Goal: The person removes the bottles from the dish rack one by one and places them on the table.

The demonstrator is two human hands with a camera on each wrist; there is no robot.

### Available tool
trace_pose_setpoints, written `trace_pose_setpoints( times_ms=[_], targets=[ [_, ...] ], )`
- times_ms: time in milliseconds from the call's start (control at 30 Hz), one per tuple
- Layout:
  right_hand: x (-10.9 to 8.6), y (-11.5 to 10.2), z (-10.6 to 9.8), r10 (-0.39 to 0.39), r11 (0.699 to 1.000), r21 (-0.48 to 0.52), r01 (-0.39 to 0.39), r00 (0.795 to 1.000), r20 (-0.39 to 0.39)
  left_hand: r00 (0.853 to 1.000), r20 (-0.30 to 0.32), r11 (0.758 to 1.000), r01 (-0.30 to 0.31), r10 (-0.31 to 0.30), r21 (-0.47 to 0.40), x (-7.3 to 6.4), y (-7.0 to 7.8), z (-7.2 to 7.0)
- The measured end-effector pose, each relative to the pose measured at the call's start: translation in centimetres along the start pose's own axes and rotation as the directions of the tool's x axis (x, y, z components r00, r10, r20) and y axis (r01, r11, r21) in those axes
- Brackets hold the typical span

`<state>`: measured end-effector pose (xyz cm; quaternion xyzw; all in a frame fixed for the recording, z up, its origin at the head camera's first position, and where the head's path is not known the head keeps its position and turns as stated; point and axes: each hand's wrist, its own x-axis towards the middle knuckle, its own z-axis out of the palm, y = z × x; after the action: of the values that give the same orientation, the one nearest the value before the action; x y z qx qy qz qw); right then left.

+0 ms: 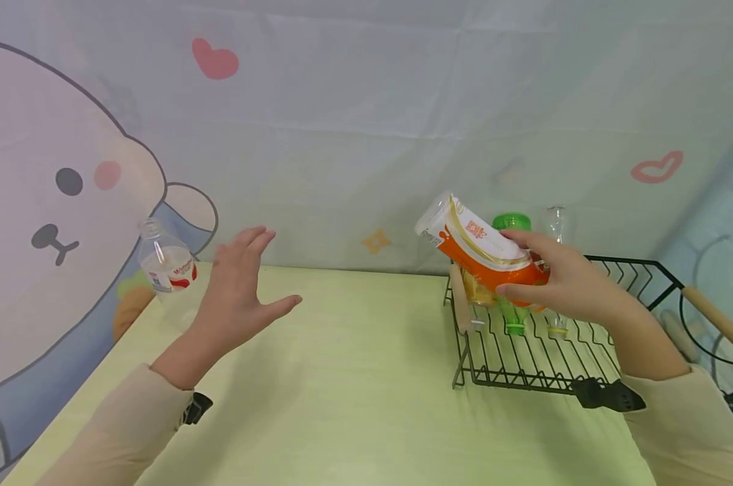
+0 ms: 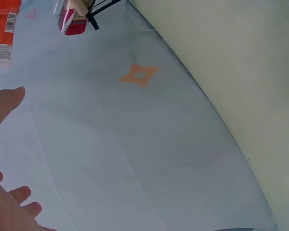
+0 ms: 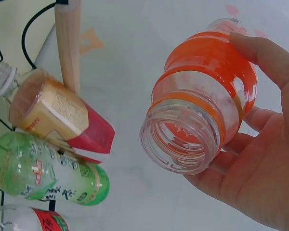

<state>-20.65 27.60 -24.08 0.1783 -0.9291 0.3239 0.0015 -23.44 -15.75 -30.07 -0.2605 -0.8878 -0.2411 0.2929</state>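
Observation:
My right hand (image 1: 555,277) grips an orange-and-white labelled clear plastic bottle (image 1: 484,243) above the rack, tilted with its base up and to the left. In the right wrist view the bottle's uncapped mouth (image 3: 178,137) faces the camera, and the thumb and fingers wrap its side. My left hand (image 1: 233,297) is raised over the table's left part, thumb spread away from the fingers, with nothing held. Just left of it stands a clear bottle (image 1: 172,270) with a red-and-white label, its lower part partly behind the hand.
A black wire rack (image 1: 524,381) with wooden handles (image 1: 715,320) stands at right. In it are a green bottle (image 3: 53,168), a tan-and-red labelled bottle (image 3: 62,115) and a clear bottle (image 1: 557,327), necks down. A printed cloth (image 1: 342,135) hangs behind the pale table (image 1: 342,398).

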Motion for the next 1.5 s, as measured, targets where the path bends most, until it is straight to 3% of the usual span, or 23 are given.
trace_pose_setpoints(
  times_ms=[133, 367, 533, 900, 1200, 1500],
  targets=[
    [0.2, -0.5, 0.9, -0.014, 0.999, 0.039, 0.013, 0.999, 0.029, 1.000, 0.016, 1.000, -0.008, 0.008, 0.017, 0.0, 0.5, 0.3],
    [0.7, -1.4, 2.2, -0.051, 0.999, -0.010, 0.052, 0.998, 0.033, 0.997, 0.014, 0.997, -0.075, 0.074, 0.033, 0.3, 1.8, 1.0],
    [0.8, -2.0, 3.1, -0.085, 0.996, -0.013, 0.085, 0.996, 0.043, 0.989, 0.011, 0.988, -0.150, 0.149, 0.033, 0.5, 3.0, 1.5],
    [1.3, -2.9, 5.2, -0.100, 0.994, -0.024, 0.103, 0.991, 0.083, 0.970, 0.054, 0.969, -0.239, 0.235, 0.069, 0.6, 4.7, 2.4],
    [1.3, -3.7, 6.5, -0.141, 0.987, -0.069, 0.147, 0.986, 0.089, 0.960, 0.084, 0.959, -0.273, 0.267, 0.075, 0.5, 5.6, 3.1],
    [1.2, -4.3, 7.5, -0.133, 0.987, -0.077, 0.143, 0.983, 0.130, 0.947, 0.118, 0.943, -0.312, 0.299, 0.113, 0.2, 6.7, 3.6]
  ],
)
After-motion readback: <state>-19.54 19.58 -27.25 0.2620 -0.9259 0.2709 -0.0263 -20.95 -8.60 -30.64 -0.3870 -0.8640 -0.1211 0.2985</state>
